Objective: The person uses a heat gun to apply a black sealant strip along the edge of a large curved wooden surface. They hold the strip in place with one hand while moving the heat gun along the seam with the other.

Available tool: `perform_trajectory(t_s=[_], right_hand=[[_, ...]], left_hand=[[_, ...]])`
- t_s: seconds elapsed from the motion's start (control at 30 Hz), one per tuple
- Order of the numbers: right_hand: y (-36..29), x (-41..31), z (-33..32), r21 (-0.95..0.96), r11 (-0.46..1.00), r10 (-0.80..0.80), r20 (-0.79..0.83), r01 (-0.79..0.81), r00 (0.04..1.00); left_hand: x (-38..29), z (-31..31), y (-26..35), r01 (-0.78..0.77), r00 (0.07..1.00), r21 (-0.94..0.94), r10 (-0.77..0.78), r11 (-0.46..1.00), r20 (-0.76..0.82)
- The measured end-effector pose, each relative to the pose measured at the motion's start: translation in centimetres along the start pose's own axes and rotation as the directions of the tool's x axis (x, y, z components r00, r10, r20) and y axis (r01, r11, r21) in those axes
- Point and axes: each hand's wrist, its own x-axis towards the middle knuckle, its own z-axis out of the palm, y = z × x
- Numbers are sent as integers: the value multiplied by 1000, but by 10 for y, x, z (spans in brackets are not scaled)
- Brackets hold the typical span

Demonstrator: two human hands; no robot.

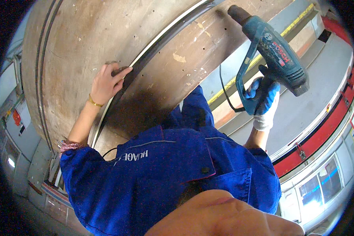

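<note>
My bare left hand (107, 81), with a gold bracelet at the wrist, lies over a narrow white strip (153, 42) that runs along a curved brown wooden panel (88, 35). Its index fingertip and thumb touch the strip; whether they pinch it is not clear. A black strip (162, 48) runs right alongside the white one. In a blue-and-white work glove, my right hand (264, 97) grips the handle of a blue-green Bosch heat gun (277, 56). The gun's dark nozzle (239, 14) points up and left, over the panel and apart from my left hand.
A black power cord (225, 91) hangs beside the gun's handle. Two dark cords or lines (39, 59) cross the panel's left side. Beyond the panel's right edge are a yellow-marked ledge (259, 57), a grey surface (315, 63) and a red band with latches (309, 147).
</note>
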Motion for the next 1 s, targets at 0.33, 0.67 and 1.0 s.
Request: perform_trajectory(t_s=[0.33, 0.67, 1.0], right_hand=[[2, -4, 10, -116, 993, -2, 63, 10, 998], [1, -13, 12, -259, 966, 26, 83, -4, 996], [10, -27, 17, -249, 967, 78, 98, -51, 992]], left_hand=[[5, 4, -7, -50, 999, -88, 47, 995, -26], [8, 2, -8, -55, 998, -98, 54, 994, -16], [7, 3, -9, -67, 997, -105, 64, 992, -32]])
